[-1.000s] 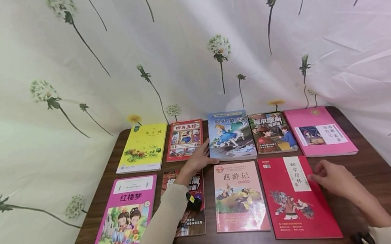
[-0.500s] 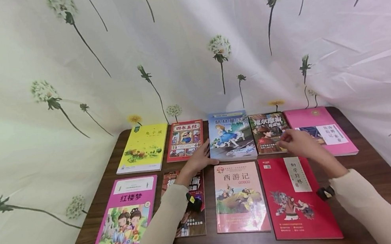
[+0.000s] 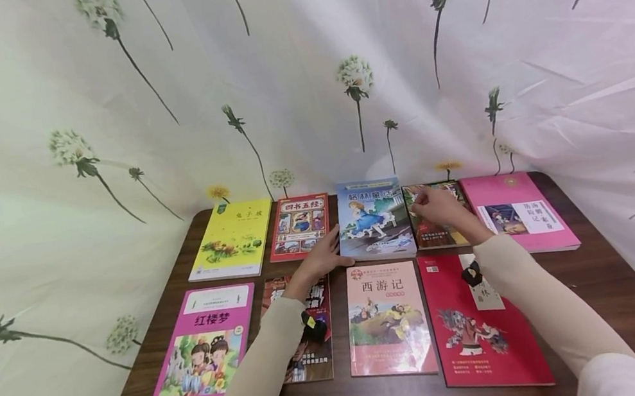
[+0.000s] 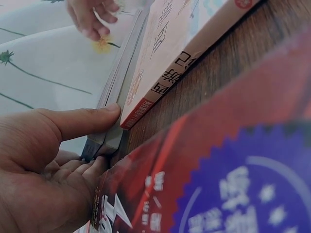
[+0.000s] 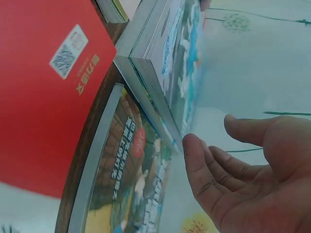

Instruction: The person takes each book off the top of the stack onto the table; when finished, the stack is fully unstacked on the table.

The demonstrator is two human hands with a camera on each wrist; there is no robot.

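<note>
A blue book (image 3: 371, 223) with a girl on its cover lies in the middle of the back row. My left hand (image 3: 321, 261) grips its near left corner, thumb along the near edge and fingers against the left side. In the left wrist view the thumb tip presses the page block (image 4: 99, 128). My right hand (image 3: 440, 207) hangs over the dark detective book (image 3: 434, 237), covering part of it, fingertips close to the blue book's right side. The right wrist view shows that hand's thumb and fingers spread apart with nothing between them.
Yellow (image 3: 231, 239), small red (image 3: 300, 225) and pink (image 3: 519, 212) books share the back row. In front lie a magenta book (image 3: 202, 349), a dark book partly under the left forearm, a pale pink book (image 3: 388, 319) and a large red book (image 3: 483, 335). A patterned cloth (image 3: 307, 96) hangs behind.
My right hand has moved from the large red book's right edge up and left over the detective book, to the blue book's right side. The left hand and the books have stayed put.
</note>
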